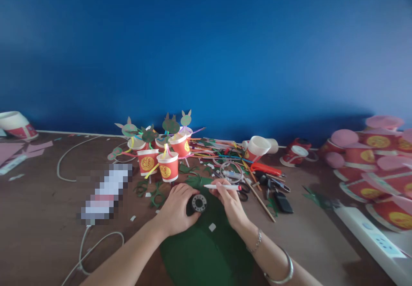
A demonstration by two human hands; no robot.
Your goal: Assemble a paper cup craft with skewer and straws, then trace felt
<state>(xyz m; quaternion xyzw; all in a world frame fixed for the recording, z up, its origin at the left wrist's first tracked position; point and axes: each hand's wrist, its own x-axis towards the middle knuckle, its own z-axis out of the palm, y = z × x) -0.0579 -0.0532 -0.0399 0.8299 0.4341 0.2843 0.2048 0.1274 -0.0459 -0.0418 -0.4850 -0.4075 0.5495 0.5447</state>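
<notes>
My left hand (179, 209) is wrapped round a short dark cylinder (198, 203) with a grey, dotted ring on top. The cylinder stands on a sheet of dark green paper (206, 256). In my right hand (231, 204) is a white marker pen (223, 187) with a red end, held almost level. Its tip points left, above the paper and apart from it. A small white scrap (212, 227) lies on the sheet between my wrists. Cut green paper pieces (157, 195) lie just beyond my left hand.
Red-and-white paper cups (168, 167) with green animal heads stand ahead. Behind my right hand lie coloured strips, scissors (243, 191), a red cutter (265, 169) and a wooden stick (262, 201). At right are stacked cups (380, 166) and a power strip (370, 230); at left, a blurred-out phone-like object (107, 194).
</notes>
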